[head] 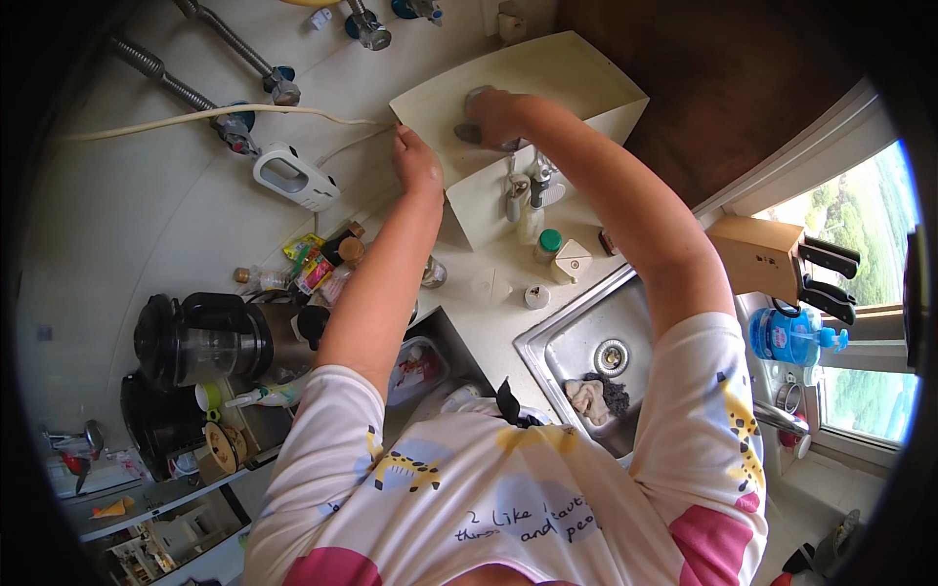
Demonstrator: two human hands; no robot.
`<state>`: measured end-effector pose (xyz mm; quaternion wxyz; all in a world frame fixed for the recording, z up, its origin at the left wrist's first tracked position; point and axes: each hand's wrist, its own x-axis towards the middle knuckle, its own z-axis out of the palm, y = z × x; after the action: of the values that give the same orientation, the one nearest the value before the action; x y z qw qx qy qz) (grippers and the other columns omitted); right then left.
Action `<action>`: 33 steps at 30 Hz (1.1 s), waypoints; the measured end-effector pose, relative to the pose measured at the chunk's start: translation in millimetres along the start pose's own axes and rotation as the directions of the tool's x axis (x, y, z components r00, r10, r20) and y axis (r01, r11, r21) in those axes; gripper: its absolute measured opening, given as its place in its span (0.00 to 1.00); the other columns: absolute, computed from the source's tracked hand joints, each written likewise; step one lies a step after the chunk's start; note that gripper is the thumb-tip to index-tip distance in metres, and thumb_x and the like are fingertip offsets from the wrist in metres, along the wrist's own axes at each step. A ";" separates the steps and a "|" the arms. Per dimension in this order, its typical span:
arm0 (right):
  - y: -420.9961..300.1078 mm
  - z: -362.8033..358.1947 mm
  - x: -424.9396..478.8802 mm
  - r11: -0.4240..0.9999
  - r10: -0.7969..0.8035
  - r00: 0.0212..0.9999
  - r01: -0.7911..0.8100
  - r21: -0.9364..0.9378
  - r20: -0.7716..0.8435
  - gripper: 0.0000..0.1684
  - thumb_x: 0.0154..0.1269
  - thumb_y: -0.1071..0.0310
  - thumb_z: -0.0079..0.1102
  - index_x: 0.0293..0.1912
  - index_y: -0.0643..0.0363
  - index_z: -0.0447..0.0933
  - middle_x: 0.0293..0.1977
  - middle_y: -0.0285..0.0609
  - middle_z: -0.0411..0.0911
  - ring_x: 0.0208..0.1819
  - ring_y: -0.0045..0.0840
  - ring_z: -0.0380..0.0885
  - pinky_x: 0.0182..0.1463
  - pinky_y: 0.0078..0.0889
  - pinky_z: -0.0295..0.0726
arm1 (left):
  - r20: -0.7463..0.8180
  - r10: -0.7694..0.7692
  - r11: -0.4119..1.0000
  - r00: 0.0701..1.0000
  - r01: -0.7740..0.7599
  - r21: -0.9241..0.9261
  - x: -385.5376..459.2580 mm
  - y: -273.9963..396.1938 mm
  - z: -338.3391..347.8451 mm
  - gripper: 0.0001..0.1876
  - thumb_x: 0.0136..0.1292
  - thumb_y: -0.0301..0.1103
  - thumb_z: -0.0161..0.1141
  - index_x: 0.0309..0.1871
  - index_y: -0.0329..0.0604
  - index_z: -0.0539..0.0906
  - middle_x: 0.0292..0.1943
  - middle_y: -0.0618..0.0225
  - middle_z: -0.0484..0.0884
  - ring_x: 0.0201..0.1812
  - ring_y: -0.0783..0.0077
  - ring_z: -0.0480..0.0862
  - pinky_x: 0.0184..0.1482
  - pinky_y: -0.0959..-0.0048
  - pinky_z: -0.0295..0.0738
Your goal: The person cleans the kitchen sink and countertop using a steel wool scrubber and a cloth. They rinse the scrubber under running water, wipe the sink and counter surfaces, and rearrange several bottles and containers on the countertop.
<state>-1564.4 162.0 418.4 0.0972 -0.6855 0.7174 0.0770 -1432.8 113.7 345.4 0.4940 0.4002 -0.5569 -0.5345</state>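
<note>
A long, open off-white box (557, 69), perhaps a cabinet or drawer, lies tilted beyond the counter. My left hand (418, 161) is at its left edge, thumb up; most of the fingers are hidden and seem to hold the edge. Inside the box, my right hand (495, 117) grips a dark grey cloth (469, 132), slightly blurred, against the inner surface. By the near end panel, metal kitchen tools (538, 179) stand in a clear container (530, 223). A green-lidded jar (548, 245) and a white carton-shaped container (571, 261) are close by on the counter.
A steel sink (593, 329) with rags (590, 401) is at the right, near a knife block (758, 245) and a blue soap bottle (788, 335). At the left are a white hand mixer (293, 176), a hanging cable (293, 109), bottles and a black coffee maker (212, 340).
</note>
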 end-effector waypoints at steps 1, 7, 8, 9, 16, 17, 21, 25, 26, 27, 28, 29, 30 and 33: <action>-5.7 2.5 6.6 0.996 -0.079 0.996 0.080 -0.027 0.028 0.24 0.40 0.64 0.63 0.43 0.56 0.76 0.33 0.51 0.77 0.39 0.42 0.76 0.44 0.39 0.73 | 0.031 -0.032 0.998 0.999 0.033 -0.046 -0.1 -0.6 -0.6 0.24 0.69 0.45 0.33 0.52 0.32 0.70 0.47 0.54 0.76 0.47 0.62 0.75 0.50 0.70 0.68; -55.8 -12.7 -10.4 0.948 -0.253 0.959 0.220 0.231 0.125 0.13 0.47 0.69 0.57 0.37 0.58 0.78 0.30 0.49 0.78 0.36 0.42 0.75 0.40 0.37 0.72 | 0.132 -0.139 0.917 0.981 0.178 -0.357 5.9 -9.6 -6.4 0.22 0.68 0.45 0.32 0.54 0.38 0.68 0.46 0.61 0.74 0.45 0.65 0.75 0.48 0.68 0.70; -56.6 -12.0 -11.1 0.946 -0.268 0.958 0.242 0.213 0.101 0.11 0.49 0.70 0.55 0.36 0.58 0.78 0.29 0.49 0.78 0.35 0.42 0.75 0.40 0.37 0.72 | 0.147 -0.147 0.921 0.978 0.190 -0.341 6.7 -10.1 -6.9 0.22 0.68 0.45 0.31 0.54 0.42 0.67 0.46 0.62 0.74 0.46 0.65 0.75 0.47 0.67 0.71; -56.7 -9.7 -11.7 0.945 -0.267 0.962 0.252 0.207 0.050 0.10 0.49 0.70 0.55 0.35 0.58 0.78 0.29 0.49 0.77 0.34 0.43 0.76 0.39 0.37 0.72 | 0.143 -0.153 0.917 0.978 0.195 -0.349 5.5 -8.3 -6.1 0.22 0.68 0.45 0.31 0.54 0.42 0.67 0.46 0.62 0.74 0.46 0.65 0.75 0.47 0.67 0.71; -57.1 4.2 29.2 0.987 -0.103 0.975 0.125 0.105 -0.195 0.11 0.53 0.62 0.53 0.31 0.56 0.79 0.28 0.47 0.78 0.31 0.42 0.77 0.37 0.38 0.75 | 0.129 -0.124 0.925 0.984 0.162 -0.343 1.0 -1.2 -7.4 0.24 0.68 0.46 0.32 0.55 0.37 0.67 0.50 0.61 0.73 0.49 0.66 0.73 0.51 0.69 0.67; -52.7 6.8 41.2 0.992 -0.109 0.970 0.121 0.042 -0.218 0.12 0.54 0.60 0.52 0.31 0.56 0.80 0.28 0.47 0.78 0.31 0.42 0.77 0.37 0.38 0.76 | 0.130 -0.121 0.940 0.984 0.156 -0.303 -4.2 6.5 -6.5 0.24 0.68 0.46 0.33 0.56 0.36 0.67 0.51 0.60 0.72 0.50 0.66 0.73 0.52 0.70 0.66; -35.7 16.8 78.5 0.988 0.118 0.932 -0.075 0.136 -0.342 0.17 0.55 0.54 0.50 0.31 0.56 0.80 0.30 0.48 0.78 0.32 0.41 0.77 0.39 0.37 0.76 | 0.044 -0.212 0.974 0.976 0.215 -0.068 -12.0 24.7 -3.1 0.26 0.69 0.47 0.33 0.57 0.34 0.66 0.53 0.60 0.71 0.52 0.67 0.71 0.55 0.71 0.63; -35.6 21.4 74.0 0.986 -0.043 0.997 0.053 0.159 -0.063 0.14 0.55 0.60 0.48 0.32 0.57 0.80 0.30 0.50 0.78 0.34 0.41 0.77 0.39 0.40 0.74 | 0.058 -0.200 0.960 0.978 0.207 -0.187 -8.5 18.7 -2.3 0.25 0.69 0.46 0.34 0.57 0.33 0.67 0.54 0.56 0.71 0.53 0.65 0.71 0.55 0.73 0.63; -39.2 26.5 61.4 0.986 -0.087 0.990 0.101 0.134 -0.107 0.12 0.53 0.66 0.48 0.34 0.58 0.79 0.30 0.50 0.78 0.33 0.42 0.77 0.39 0.41 0.74 | 0.086 -0.200 0.950 0.976 0.214 -0.226 -6.9 18.4 -5.6 0.25 0.69 0.46 0.34 0.57 0.33 0.67 0.55 0.56 0.71 0.54 0.66 0.71 0.55 0.74 0.63; -46.4 24.9 45.7 0.975 -0.112 0.989 0.129 0.181 -0.101 0.12 0.53 0.67 0.49 0.35 0.58 0.79 0.30 0.50 0.78 0.33 0.42 0.77 0.39 0.40 0.74 | 0.109 -0.203 0.938 0.973 0.226 -0.263 -7.3 17.0 -12.1 0.25 0.69 0.45 0.34 0.58 0.33 0.66 0.55 0.56 0.71 0.54 0.66 0.71 0.55 0.74 0.63; -50.0 19.1 30.6 0.963 -0.133 0.986 0.152 0.223 -0.097 0.12 0.52 0.68 0.49 0.35 0.58 0.78 0.30 0.50 0.78 0.33 0.42 0.77 0.39 0.40 0.74 | 0.067 -0.207 0.958 0.976 0.216 -0.187 -8.5 17.1 -15.0 0.25 0.69 0.45 0.34 0.57 0.33 0.66 0.54 0.56 0.71 0.53 0.66 0.71 0.55 0.73 0.63; -49.1 10.6 17.6 0.952 -0.143 0.985 0.164 0.260 -0.096 0.12 0.52 0.69 0.49 0.36 0.58 0.78 0.30 0.50 0.78 0.33 0.43 0.77 0.39 0.39 0.74 | 0.036 -0.203 0.972 0.978 0.206 -0.113 -10.5 19.4 -12.4 0.25 0.69 0.45 0.34 0.57 0.33 0.67 0.54 0.56 0.72 0.53 0.66 0.72 0.54 0.73 0.64; -47.8 1.2 8.5 0.936 -0.111 0.991 0.128 0.327 -0.070 0.13 0.50 0.71 0.50 0.38 0.56 0.77 0.31 0.51 0.78 0.34 0.43 0.76 0.40 0.39 0.75 | 0.008 -0.191 0.981 0.982 0.191 -0.033 -11.3 23.0 -9.7 0.25 0.69 0.45 0.34 0.57 0.33 0.67 0.54 0.56 0.72 0.52 0.66 0.72 0.54 0.73 0.64; -39.5 7.3 41.2 0.979 -0.075 0.977 0.111 0.173 -0.202 0.14 0.50 0.70 0.51 0.39 0.55 0.77 0.32 0.52 0.77 0.35 0.43 0.76 0.41 0.39 0.75 | 0.036 -0.139 0.979 0.990 0.143 -0.144 -7.5 12.4 -7.0 0.25 0.69 0.45 0.34 0.57 0.33 0.67 0.52 0.56 0.73 0.51 0.65 0.73 0.54 0.73 0.64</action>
<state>-1526.4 122.0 402.1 0.0928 -0.7108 0.6946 -0.0610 -1423.5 120.9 356.3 0.4757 0.3946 -0.4926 -0.6127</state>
